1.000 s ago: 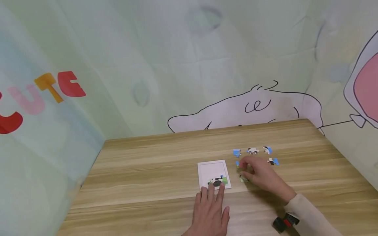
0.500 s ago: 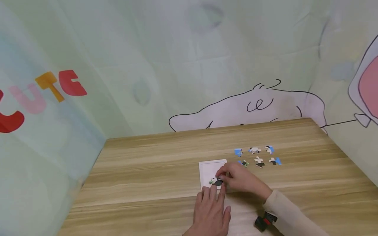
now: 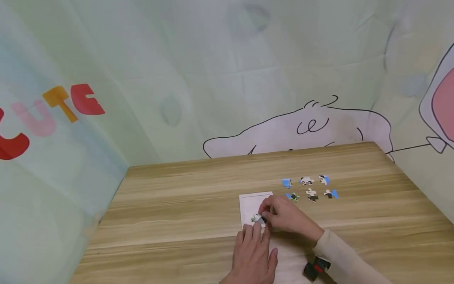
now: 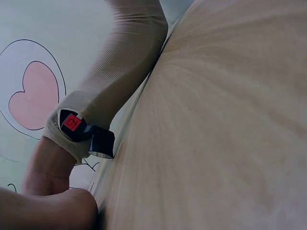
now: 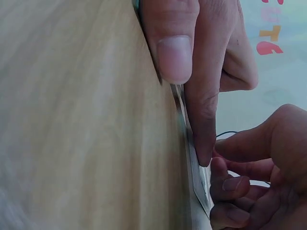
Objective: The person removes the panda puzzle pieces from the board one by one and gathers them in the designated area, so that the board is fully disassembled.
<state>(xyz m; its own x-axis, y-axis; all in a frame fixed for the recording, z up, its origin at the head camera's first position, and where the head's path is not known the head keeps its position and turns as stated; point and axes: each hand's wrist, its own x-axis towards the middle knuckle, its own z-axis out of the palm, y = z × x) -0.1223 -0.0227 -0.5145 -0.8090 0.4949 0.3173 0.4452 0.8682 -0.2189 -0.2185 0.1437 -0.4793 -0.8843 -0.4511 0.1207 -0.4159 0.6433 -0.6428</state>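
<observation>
A white puzzle tray [image 3: 248,201] lies on the wooden table. Near its lower edge sits a panda-print puzzle piece [image 3: 256,218], partly covered by fingers. My left hand [image 3: 251,252] lies flat, its straight fingertips resting on the tray's near edge. At the tray's lower right, my right hand [image 3: 285,216] pinches a jigsaw piece, which its fingers hide almost wholly. In the right wrist view the right hand's curled fingers [image 5: 230,187] meet close to the fingertips of the left hand [image 5: 208,76]. The left wrist view has the right sleeve [image 4: 110,76] and the left thumb [image 4: 48,208].
Several loose puzzle pieces, among them a panda-face piece [image 3: 306,180] and a blue-edged piece [image 3: 331,193], lie in two rows right of the tray. A black wrist camera [image 3: 317,269] hangs by the right sleeve. A printed cloth [image 3: 170,79] backs the table.
From the loose pieces, my right hand has moved left to the tray's lower right, and the nearest green piece has gone from the table. My left hand stays on the tray.
</observation>
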